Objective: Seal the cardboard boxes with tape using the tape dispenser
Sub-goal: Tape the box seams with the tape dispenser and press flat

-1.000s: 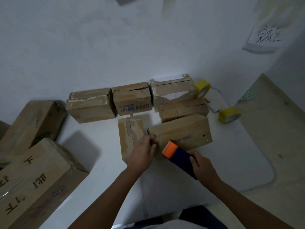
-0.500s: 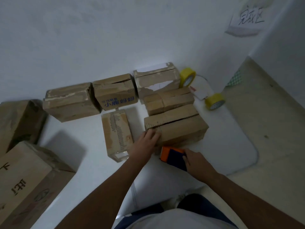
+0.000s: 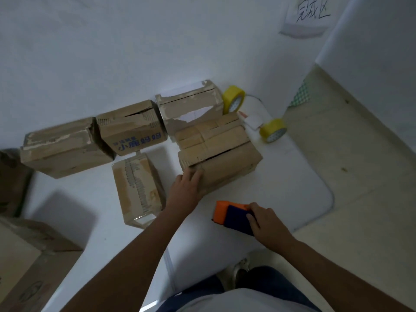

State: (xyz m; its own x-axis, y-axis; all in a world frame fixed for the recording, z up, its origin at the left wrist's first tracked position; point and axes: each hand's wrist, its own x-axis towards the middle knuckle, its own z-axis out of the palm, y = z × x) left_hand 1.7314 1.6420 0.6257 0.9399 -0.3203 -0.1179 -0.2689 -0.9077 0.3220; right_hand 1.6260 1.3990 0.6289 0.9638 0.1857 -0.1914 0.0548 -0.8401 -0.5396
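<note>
**Left hand on the box, right hand on the dispenser**

At the far left we see large cardboard cartons (image 3: 24, 255) standing beside the white table (image 3: 299, 199), only partly in view. On the table, along the wall, a row of worn boxes begins with a battered one (image 3: 60, 147) with peeling tape on its top, then a box with blue printed characters (image 3: 132, 129) on its front face, its top flaps buckled. Just in front of that one lies a narrow box (image 3: 137, 188) with a strip of tape running along its top.

Moving on, our left hand (image 3: 186, 185) rests against the near left corner of the front box (image 3: 225, 165), fingers curled lightly over its edge; the grip is narrow, on the box's corner. A dark gap runs along this box's top where the flaps meet. Behind it sits a smaller taped box (image 3: 209, 134), touching it, and behind that a torn whitish box (image 3: 191, 106) against the wall.

Right of the left hand and nearer to us, our right hand (image 3: 267, 224) grips the tape dispenser (image 3: 231, 217), orange at its front and dark blue behind, fingers wrapped over its blue body. The dispenser is low over the table, apart from the front box.

Farther right, two yellow tape rolls stand on edge: one (image 3: 234, 101) beside the whitish box, another (image 3: 272, 130) near the table's edge. A paper sign with handwritten characters (image 3: 310, 14) hangs on the wall at upper right.
</note>
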